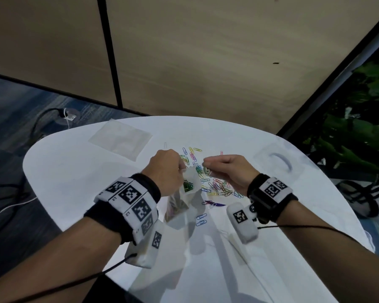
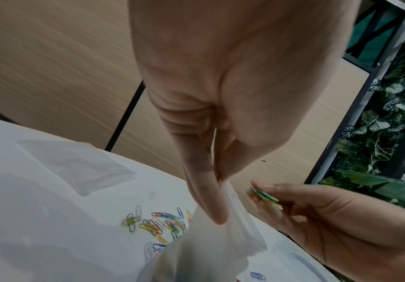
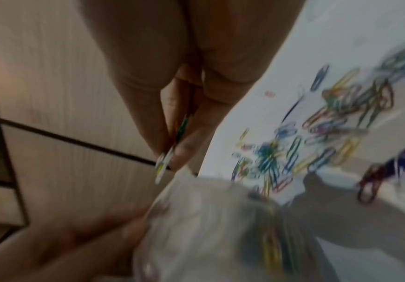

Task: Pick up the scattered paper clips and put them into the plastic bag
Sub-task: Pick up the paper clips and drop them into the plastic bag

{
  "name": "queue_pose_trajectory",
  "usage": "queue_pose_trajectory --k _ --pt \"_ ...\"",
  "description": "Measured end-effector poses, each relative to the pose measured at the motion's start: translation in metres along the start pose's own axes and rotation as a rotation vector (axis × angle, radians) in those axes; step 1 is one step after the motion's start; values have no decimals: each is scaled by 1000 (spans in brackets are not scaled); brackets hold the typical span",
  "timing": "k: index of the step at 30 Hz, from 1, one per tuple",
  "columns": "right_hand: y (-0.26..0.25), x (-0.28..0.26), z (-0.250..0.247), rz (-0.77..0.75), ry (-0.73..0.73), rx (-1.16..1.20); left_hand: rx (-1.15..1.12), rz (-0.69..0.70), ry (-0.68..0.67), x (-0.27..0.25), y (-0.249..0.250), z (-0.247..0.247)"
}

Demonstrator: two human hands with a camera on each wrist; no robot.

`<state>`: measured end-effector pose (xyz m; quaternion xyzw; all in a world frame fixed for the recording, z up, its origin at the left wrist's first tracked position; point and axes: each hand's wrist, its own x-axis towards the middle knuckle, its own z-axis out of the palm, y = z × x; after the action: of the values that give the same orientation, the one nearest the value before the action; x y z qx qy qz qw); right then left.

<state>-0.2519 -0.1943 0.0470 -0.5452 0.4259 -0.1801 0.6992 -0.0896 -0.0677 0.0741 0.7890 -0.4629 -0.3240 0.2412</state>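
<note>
Beige wall panels with black seams fill the top of the head view, above a white round bench. At frame centre the left hand pinches the rim of the plastic bag, holding its mouth up; green clips show through the film, though the bag's lower part is hidden behind the wrist. Just right of it the right hand grips a small bundle of clips between thumb and fingers, beside the bag's mouth. Loose paper clips lie scattered on the bench under and beyond both hands. An empty flat bag lies upper left. The right wrist view is blurred
</note>
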Motion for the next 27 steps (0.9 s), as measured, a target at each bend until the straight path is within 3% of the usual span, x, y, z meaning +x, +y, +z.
queue_pose_trajectory --k 2,6,9,11,15,19,21,27 --pt "2 -10 15 -78 -4 -43 -21 -14 13 3 -1 1" --pt "12 -17 33 -325 95 -494 -82 -34 25 5 -1 3" --pt "9 -23 39 -397 -40 -689 -102 -28 42 5 -4 3" --pt "4 -23 35 -395 -72 -647 -113 -33 51 6 -7 0" --pt "6 12 1 -281 82 -427 -119 -58 49 3 -14 -9" --pt "35 75 -42 10 256 -921 -117 -83 80 -2 -28 -29" --pt "47 101 -52 150 284 -1018 -129 -110 104 -3 -37 -39" --pt "48 139 -12 113 192 -1223 -75 -106 109 -12 -61 -52"
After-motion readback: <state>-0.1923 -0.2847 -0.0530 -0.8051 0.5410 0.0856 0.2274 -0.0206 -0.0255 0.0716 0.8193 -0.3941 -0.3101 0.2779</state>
